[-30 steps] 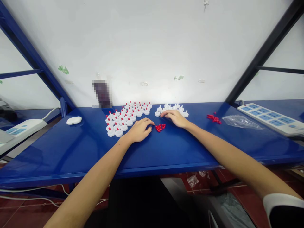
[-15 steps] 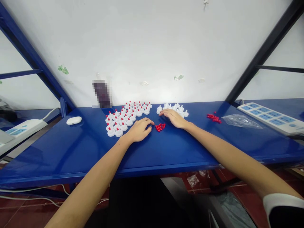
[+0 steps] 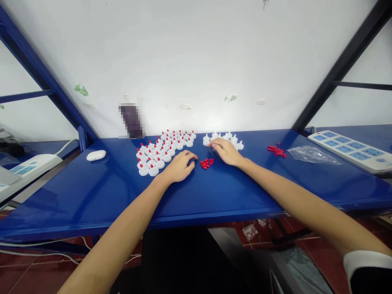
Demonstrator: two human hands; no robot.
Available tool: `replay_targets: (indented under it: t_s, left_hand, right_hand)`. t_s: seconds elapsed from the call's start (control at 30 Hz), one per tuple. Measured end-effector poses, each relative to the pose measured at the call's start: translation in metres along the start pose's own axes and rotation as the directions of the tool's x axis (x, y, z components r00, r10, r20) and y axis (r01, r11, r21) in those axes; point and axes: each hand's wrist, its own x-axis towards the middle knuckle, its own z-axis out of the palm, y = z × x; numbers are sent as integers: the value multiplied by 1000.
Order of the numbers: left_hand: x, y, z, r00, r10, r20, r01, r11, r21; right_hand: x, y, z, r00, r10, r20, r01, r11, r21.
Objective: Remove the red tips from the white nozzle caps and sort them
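"How do my hands stand?"

"Your left hand point(image 3: 180, 166) is loosely curled, with a gap between thumb and forefinger. Your right hand point(image 3: 226, 153) is bent palm-down; its thumb is hidden, so I can't tell whether it is pinching anything."

"What's closest to my fingers?"

"The near pile of red caps point(image 3: 206, 164), on the blue table point(image 3: 196, 198). It lies just beside your left fingertips, to their right, and on your side of the right fingertips."

"And the white pieces?"

"The bare-nozzled white pieces point(image 3: 206, 141) are gathered around and behind your right fingers; I can't tell if you're touching them. The red-tipped white pieces point(image 3: 153, 170) stand in a slanting cluster to the left of your left hand and beyond it, most of them upright, nozzles up."

"Further out?"

"To the right of your right hand there's a second pile of red caps point(image 3: 277, 152), then a clear plastic bag point(image 3: 314, 155) lying flat just beside it. Well apart on the left of your left hand is a white rounded case point(image 3: 96, 155)."

"And furthest?"

"A power strip point(image 3: 352, 151) far right of your right hand, another power strip point(image 3: 36, 165) far left of your left, and the pale wall point(image 3: 196, 61) behind everything."
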Motion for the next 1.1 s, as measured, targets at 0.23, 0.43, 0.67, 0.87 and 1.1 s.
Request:
replay_targets:
  t_s: [0.23, 0.43, 0.67, 0.87, 1.1]
  left_hand:
    - [-4, 0, 0, 999, 21, 26, -22, 999, 24]
    - [-4, -3, 1, 999, 39, 12, -39, 999, 15]
    - [-5, -7, 1, 998, 56, -7, -56, 998, -7]
    - [-3, -4, -2, 992, 30, -123, -39, 997, -73]
    - [-2, 7, -13, 841, -134, -524, 19, 976, -219]
  right_hand:
    - [1, -38, -2, 999, 29, 39, -25, 994, -103]
    - [54, -56, 8, 972, 180, 150, -94, 886, -455]
    - [93, -61, 48, 934, 299, 196, -152, 828, -540]
    - [87, -62, 53, 929, 308, 203, -177, 855, -487]
    - [44, -64, 14, 983, 143, 118, -142, 990, -15]
